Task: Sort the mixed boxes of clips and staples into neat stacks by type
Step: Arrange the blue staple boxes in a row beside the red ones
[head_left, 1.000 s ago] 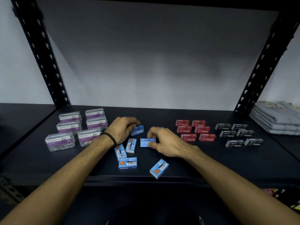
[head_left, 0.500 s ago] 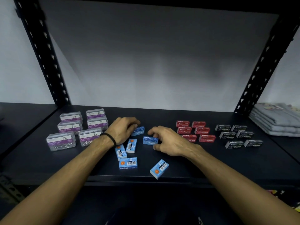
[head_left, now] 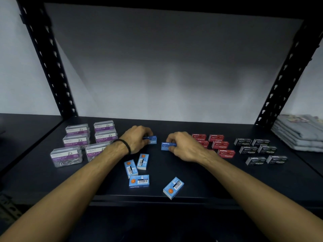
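Note:
On the dark shelf (head_left: pixel 201 187), my left hand (head_left: pixel 137 138) grips a blue staple box (head_left: pixel 151 139) at mid-shelf. My right hand (head_left: pixel 183 145) pinches another blue staple box (head_left: pixel 166 146) just to its right, its label side up. Several more blue staple boxes lie loose in front: two side by side (head_left: pixel 143 161), one flat (head_left: pixel 139 181) and one tilted near the front edge (head_left: pixel 173 187). Clear paper clip boxes with purple labels (head_left: pixel 76 142) stand in rows at the left. Red staple boxes (head_left: pixel 220 144) and black staple boxes (head_left: pixel 258 151) lie in rows at the right.
Black perforated uprights stand at the back left (head_left: pixel 50 67) and back right (head_left: pixel 283 81). A pile of folded grey cloth (head_left: pixel 300 131) lies on the neighbouring shelf at the far right. The shelf's front edge runs just below the loose blue boxes.
My right hand has turned its blue box from face-down to label side up and shifted it slightly right and back. My left hand has stayed on its blue box.

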